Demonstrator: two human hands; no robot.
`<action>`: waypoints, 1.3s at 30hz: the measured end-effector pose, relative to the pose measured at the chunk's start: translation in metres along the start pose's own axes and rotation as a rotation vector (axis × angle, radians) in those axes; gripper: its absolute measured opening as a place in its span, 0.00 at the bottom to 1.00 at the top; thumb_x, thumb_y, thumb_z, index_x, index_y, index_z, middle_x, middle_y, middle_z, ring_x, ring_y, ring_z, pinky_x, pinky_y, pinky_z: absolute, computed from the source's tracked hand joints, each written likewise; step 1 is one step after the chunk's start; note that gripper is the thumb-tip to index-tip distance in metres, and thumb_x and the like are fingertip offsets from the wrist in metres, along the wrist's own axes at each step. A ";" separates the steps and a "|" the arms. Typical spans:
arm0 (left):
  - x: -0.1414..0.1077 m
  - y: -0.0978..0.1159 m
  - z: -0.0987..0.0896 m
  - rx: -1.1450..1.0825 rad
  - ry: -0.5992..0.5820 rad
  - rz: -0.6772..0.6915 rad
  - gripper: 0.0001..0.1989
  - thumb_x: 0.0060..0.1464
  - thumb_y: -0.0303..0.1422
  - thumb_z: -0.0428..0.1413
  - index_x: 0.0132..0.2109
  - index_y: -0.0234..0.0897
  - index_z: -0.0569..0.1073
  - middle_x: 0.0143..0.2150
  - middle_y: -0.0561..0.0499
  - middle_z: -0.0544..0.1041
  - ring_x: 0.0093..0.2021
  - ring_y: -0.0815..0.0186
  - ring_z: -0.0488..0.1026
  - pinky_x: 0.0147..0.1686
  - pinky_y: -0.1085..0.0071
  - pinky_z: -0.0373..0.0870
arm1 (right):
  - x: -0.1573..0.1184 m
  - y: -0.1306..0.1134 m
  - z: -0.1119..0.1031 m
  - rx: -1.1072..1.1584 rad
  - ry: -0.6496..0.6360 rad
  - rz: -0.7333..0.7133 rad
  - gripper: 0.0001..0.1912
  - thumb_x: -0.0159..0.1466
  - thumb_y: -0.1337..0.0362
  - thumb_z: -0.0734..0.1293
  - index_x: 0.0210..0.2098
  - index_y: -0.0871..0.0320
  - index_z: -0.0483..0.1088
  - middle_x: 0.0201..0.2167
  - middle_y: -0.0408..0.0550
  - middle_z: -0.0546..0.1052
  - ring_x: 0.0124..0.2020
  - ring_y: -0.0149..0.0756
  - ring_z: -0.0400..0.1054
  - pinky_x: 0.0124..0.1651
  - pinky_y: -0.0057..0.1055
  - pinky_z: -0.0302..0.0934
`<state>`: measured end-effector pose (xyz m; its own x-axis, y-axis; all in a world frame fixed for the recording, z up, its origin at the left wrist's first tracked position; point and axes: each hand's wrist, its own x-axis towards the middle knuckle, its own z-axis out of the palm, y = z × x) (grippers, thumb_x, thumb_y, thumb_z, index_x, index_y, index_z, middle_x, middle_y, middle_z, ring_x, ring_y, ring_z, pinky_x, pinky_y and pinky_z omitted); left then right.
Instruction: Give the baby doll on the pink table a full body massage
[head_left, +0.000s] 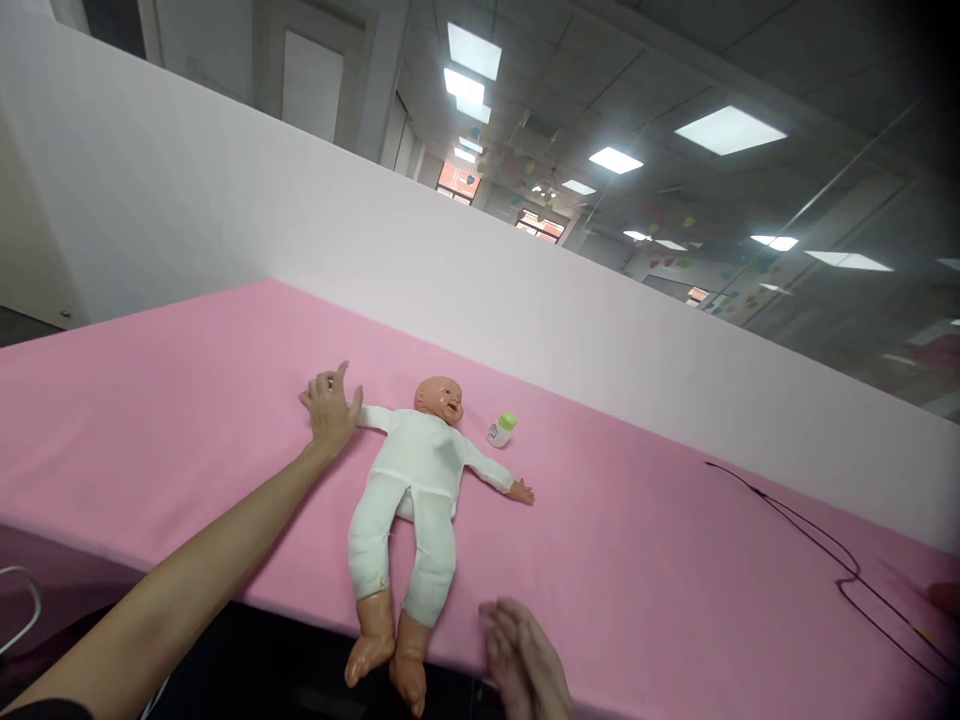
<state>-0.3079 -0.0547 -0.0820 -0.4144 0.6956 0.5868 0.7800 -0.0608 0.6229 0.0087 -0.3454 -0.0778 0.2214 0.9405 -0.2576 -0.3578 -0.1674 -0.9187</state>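
Observation:
A baby doll (420,455) in white clothes lies face up on the pink-covered table (637,580), arms stretched out and feet over the near edge. My left hand (334,412) is at the end of the doll's sleeve on the left, fingers spread and thumb beside the cuff. It hides the doll's hand there, so whether it touches that hand is unclear. Low in the view, my right hand (525,660) hovers by the near edge, right of the doll's legs. Slightly blurred, its fingers are stretched out and hold nothing. A small white bottle with a green cap (502,430) stands beside the doll's head.
A white partition (480,290) runs along the table's far side. Thin black cables (810,535) lie across the right part of the cloth. At the right edge is a blurred dark shape (943,597). A white cable (30,600) hangs at the lower left.

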 end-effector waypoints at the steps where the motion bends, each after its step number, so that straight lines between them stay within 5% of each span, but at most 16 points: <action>1: -0.005 0.012 0.003 -0.064 0.002 0.059 0.29 0.67 0.42 0.49 0.70 0.34 0.64 0.58 0.33 0.71 0.59 0.44 0.67 0.59 0.49 0.59 | 0.014 -0.007 0.006 0.005 0.003 -0.005 0.27 0.52 0.44 0.81 0.46 0.52 0.80 0.51 0.56 0.82 0.51 0.48 0.78 0.57 0.41 0.71; 6: -0.018 0.074 0.025 -0.289 -0.234 0.215 0.31 0.68 0.46 0.48 0.71 0.34 0.62 0.62 0.34 0.70 0.62 0.46 0.67 0.61 0.52 0.62 | 0.086 -0.036 0.036 0.049 -0.101 0.026 0.29 0.57 0.49 0.79 0.52 0.57 0.76 0.57 0.58 0.79 0.58 0.49 0.75 0.66 0.45 0.64; 11: -0.005 0.109 0.051 -0.374 -0.559 -0.068 0.44 0.66 0.57 0.45 0.77 0.32 0.49 0.72 0.30 0.61 0.69 0.43 0.64 0.62 0.53 0.63 | 0.141 -0.037 0.048 0.119 -0.171 0.141 0.17 0.66 0.54 0.74 0.46 0.60 0.76 0.50 0.59 0.82 0.54 0.44 0.77 0.62 0.38 0.68; 16: -0.003 0.109 0.063 -0.299 -0.767 -0.170 0.52 0.60 0.67 0.40 0.78 0.35 0.44 0.69 0.30 0.68 0.66 0.37 0.69 0.61 0.48 0.63 | 0.176 -0.033 0.075 0.171 -0.245 0.190 0.15 0.71 0.56 0.68 0.48 0.63 0.76 0.47 0.58 0.82 0.51 0.40 0.79 0.57 0.33 0.71; 22: -0.008 0.101 0.064 -0.266 -0.756 -0.125 0.49 0.59 0.68 0.38 0.75 0.39 0.51 0.63 0.31 0.75 0.61 0.35 0.73 0.56 0.47 0.65 | 0.200 -0.040 0.121 0.177 -0.252 0.121 0.22 0.70 0.51 0.68 0.49 0.67 0.75 0.47 0.59 0.83 0.52 0.44 0.78 0.54 0.34 0.70; 27: -0.001 0.095 0.063 -0.388 -0.803 -0.168 0.50 0.57 0.68 0.46 0.75 0.41 0.52 0.64 0.32 0.74 0.63 0.35 0.72 0.56 0.48 0.66 | 0.217 -0.040 0.138 0.003 -0.282 0.008 0.30 0.64 0.48 0.71 0.51 0.71 0.73 0.46 0.62 0.83 0.53 0.49 0.78 0.50 0.35 0.69; 33: 0.005 0.094 0.058 -0.819 -0.789 -0.301 0.53 0.47 0.55 0.69 0.71 0.38 0.57 0.67 0.32 0.70 0.63 0.45 0.72 0.56 0.58 0.70 | 0.208 -0.051 0.150 -0.058 -0.128 -0.049 0.33 0.54 0.53 0.80 0.53 0.63 0.71 0.49 0.59 0.82 0.48 0.50 0.79 0.50 0.39 0.74; 39: 0.020 0.116 0.022 -1.286 -0.810 -0.338 0.38 0.44 0.48 0.73 0.57 0.37 0.68 0.47 0.42 0.80 0.42 0.57 0.80 0.42 0.62 0.77 | 0.139 -0.089 0.180 -0.319 -0.180 -0.375 0.31 0.59 0.53 0.75 0.54 0.69 0.75 0.50 0.59 0.82 0.55 0.52 0.75 0.55 0.38 0.68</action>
<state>-0.2153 -0.0318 -0.0096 0.2032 0.9640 0.1714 -0.3814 -0.0833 0.9207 -0.0924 -0.1466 0.0224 0.1115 0.9843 0.1366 0.0161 0.1356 -0.9906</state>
